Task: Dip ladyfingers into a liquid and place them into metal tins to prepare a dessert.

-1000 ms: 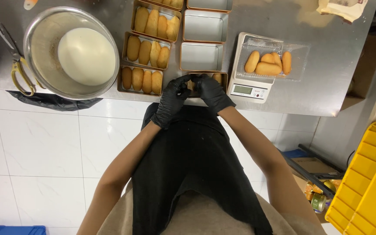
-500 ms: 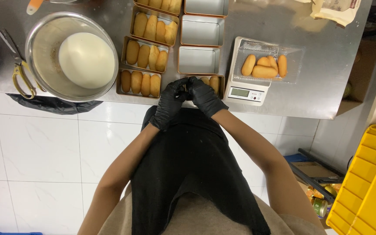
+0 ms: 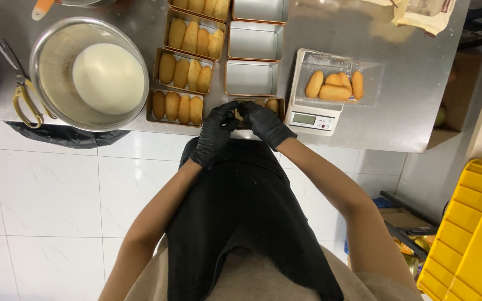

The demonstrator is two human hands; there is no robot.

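Both my hands wear black gloves and meet at the near edge of the steel table (image 3: 364, 128). My left hand (image 3: 214, 132) and my right hand (image 3: 264, 124) curl together around a small pale dough piece (image 3: 239, 117), mostly hidden by the fingers. They hover over a copper-rimmed loaf tin (image 3: 275, 104), where the tops of dough rolls show. To the right, a white scale (image 3: 311, 119) carries a clear tray with several dough rolls (image 3: 333, 85).
Three tins of shaped rolls (image 3: 177, 107) sit left of my hands, with empty tins (image 3: 251, 78) behind. A steel bowl of white dough (image 3: 107, 78) and yellow-handled scissors (image 3: 24, 100) lie at the left. Yellow crates (image 3: 470, 239) stand on the floor at the right.
My hands stay pressed together over the near tin, with the fingers shifting slightly. The view has tipped a little.
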